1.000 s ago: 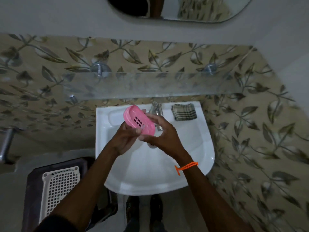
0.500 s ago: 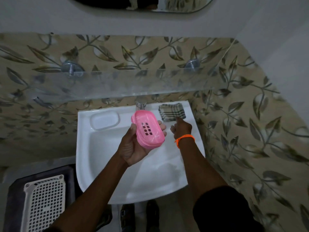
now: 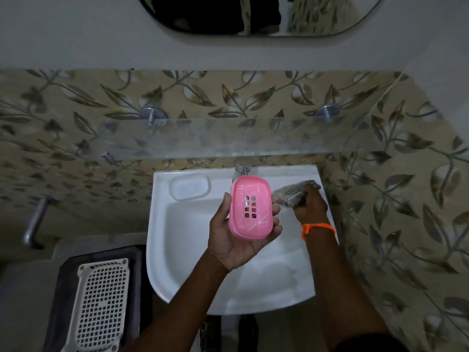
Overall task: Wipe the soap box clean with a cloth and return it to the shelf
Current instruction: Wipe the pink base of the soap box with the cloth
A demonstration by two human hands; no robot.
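A person stands over a white washbasin (image 3: 177, 275) in a tiled washroom, below a glass shelf (image 3: 253, 138) that carries nothing. The left hand (image 3: 233, 240) cradles the pink soap box (image 3: 250, 207) from beneath, thumb on one long side and fingers curled round the other, its slotted face turned up and streaked with pale residue. Just to its right, the right hand (image 3: 311, 205), an orange thread at the wrist, is closed on the checked cloth (image 3: 291, 193), bunched and blurred over the basin's back corner. The wiping itself appears not yet begun: cloth and box are near but apart. The next move looks to call for bringing the cloth across onto the streaked face while the left hand holds the box firm.
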